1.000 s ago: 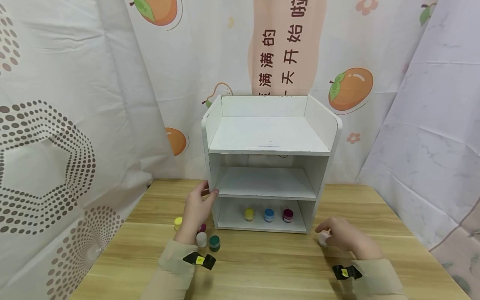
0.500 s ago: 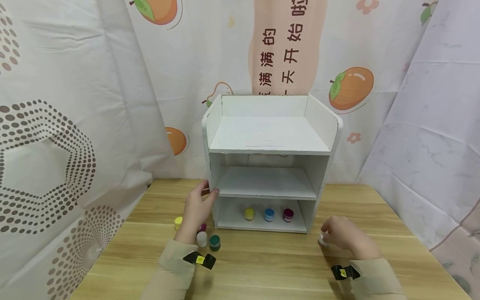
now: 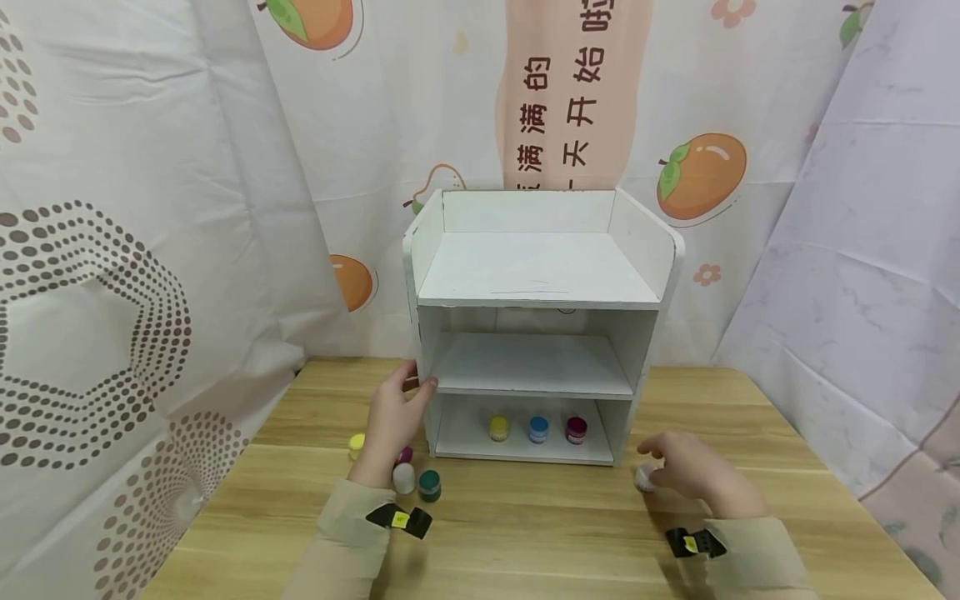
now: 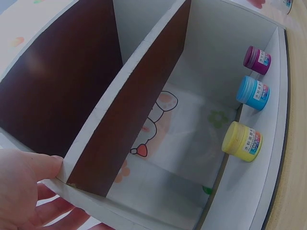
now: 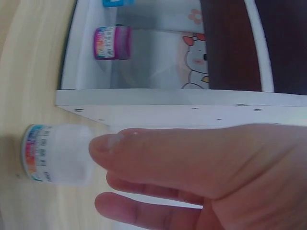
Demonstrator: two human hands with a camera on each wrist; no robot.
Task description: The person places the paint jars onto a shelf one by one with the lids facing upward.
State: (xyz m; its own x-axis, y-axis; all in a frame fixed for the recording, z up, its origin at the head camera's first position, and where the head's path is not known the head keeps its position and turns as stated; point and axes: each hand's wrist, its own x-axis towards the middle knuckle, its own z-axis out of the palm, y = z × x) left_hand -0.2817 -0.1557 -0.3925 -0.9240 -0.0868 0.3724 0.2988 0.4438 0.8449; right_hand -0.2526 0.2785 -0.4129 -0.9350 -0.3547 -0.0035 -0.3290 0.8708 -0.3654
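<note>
My left hand (image 3: pixel 393 423) grips the left side panel of a white shelf unit (image 3: pixel 536 271). In the left wrist view, its thumb presses the front edge by the middle board while the fingers lie outside the panel. Right of the unit, my right hand (image 3: pixel 693 471) is over a small white paint jar (image 5: pixel 60 154) standing on the table, its thumb tip right at the lid and its fingers apart. Yellow (image 3: pixel 498 429), blue (image 3: pixel 537 430) and purple (image 3: pixel 576 431) paint jars stand in a row on the bottom shelf.
Left of the unit stand a green jar (image 3: pixel 430 486), a white jar (image 3: pixel 403 478), a yellow jar (image 3: pixel 357 446) and a purple jar (image 3: pixel 406 455) partly hidden by my left hand. Printed curtains (image 3: pixel 390 125) hang behind the wooden table (image 3: pixel 525 533).
My right hand's fingers closed in at the white jar half a second ago and are now spread more, with the jar slightly shifted. My left hand has stayed on the panel.
</note>
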